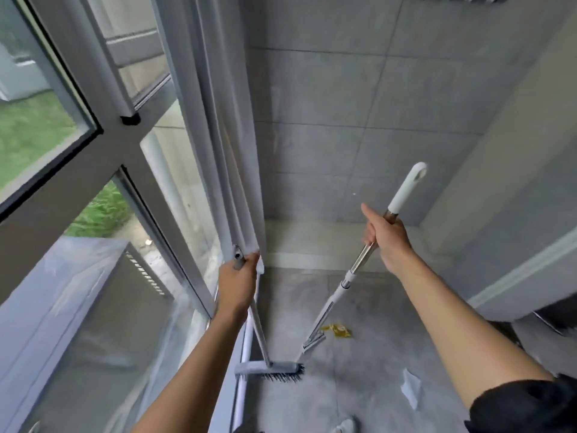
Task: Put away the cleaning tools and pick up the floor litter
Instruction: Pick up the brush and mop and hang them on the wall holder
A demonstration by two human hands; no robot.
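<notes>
Corner of a tiled room, window frame [125, 145] on the left, grey tiled wall [343, 120] ahead.

Hands: well apart, each wrapped round its own tool.
- Left hand [237, 285] grips the top end of the brush handle [259, 326]. The handle runs down to the brush head [271, 368], black bristles on the floor [359, 401], close by the foot of the window frame.
- Right hand [387, 242] grips the metal pole [337, 295] of a second long tool, just below its white end grip. The pole slants down to a small flat head [313, 342] near the floor; whether it touches cannot be told.

Litter: a yellow wrapper [338, 330] lies on the floor just beside that flat head. A white scrap of paper [410, 387] lies further right, nearer the person. Neither is picked up.

Progress, as judged: early to middle. Both tools are in hand and brought to the corner, which looks like the storing spot, but neither is leaned or released. Left to do: park both tools, free the hands, then collect the wrapper and the paper. No bin in view.
</notes>
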